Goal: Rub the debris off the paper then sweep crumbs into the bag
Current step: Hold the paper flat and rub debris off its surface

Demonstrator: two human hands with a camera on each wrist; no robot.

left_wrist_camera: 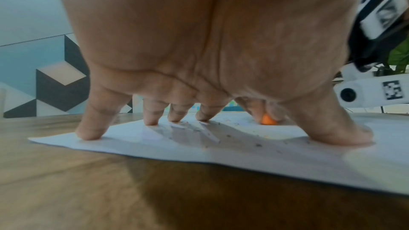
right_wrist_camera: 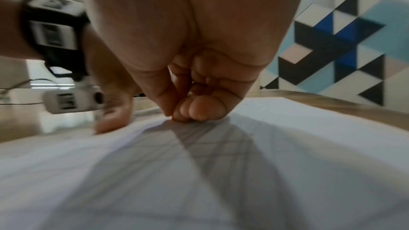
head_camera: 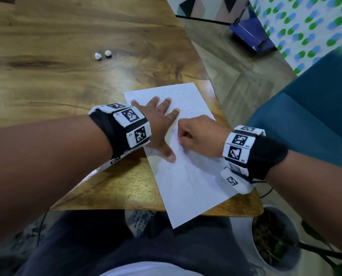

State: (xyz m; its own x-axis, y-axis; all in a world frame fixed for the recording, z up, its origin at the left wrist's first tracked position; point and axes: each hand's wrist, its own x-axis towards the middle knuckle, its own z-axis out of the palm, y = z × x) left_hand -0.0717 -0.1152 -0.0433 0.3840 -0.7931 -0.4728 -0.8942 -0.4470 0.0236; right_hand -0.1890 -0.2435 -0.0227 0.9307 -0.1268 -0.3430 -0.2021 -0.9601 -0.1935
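Rubbing looks under way: left hand splays flat pinning the paper, right hand pinches an orange eraser, dark crumbs remain unswept, no bag visible.

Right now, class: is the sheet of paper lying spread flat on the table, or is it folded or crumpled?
Spread flat. The paper lies unfolded on the table, pinned by the left hand with splayed fingers; its near corner overhangs the edge.

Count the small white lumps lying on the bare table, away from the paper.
2. The left lump and the right lump sit side by side on the wooden table, beyond the left hand. The arms may hide others.
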